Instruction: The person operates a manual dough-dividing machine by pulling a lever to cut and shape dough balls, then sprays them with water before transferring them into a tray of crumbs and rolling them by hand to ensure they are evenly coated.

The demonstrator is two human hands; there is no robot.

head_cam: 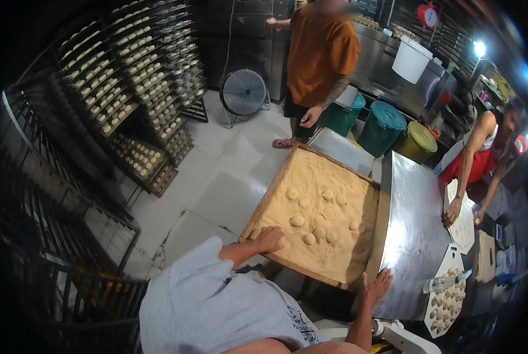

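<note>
A shallow wooden tray (268, 197) lies before me, spread with tan breadcrumbs (308, 170). Several crumb-coated dough pieces (297, 221) sit scattered in it. My left hand (271, 239) is down in the crumbs at the tray's near left side. Its fingertips are partly hidden, and I cannot see whether dough lies under them. Another dough piece (256, 233) sits just left of that hand. Flat on the near left edge of the steel table (416, 217) rests my right hand (376, 285), fingers spread and holding nothing, beside the tray's right corner.
White boards (436, 261) on the steel table bear several dough balls (447, 305) and a clear bottle (440, 284). A co-worker in a red apron (456, 166) handles another board. A person in orange (319, 57) stands beyond the tray. Racks of dough trays (135, 75) and a fan (245, 92) stand left.
</note>
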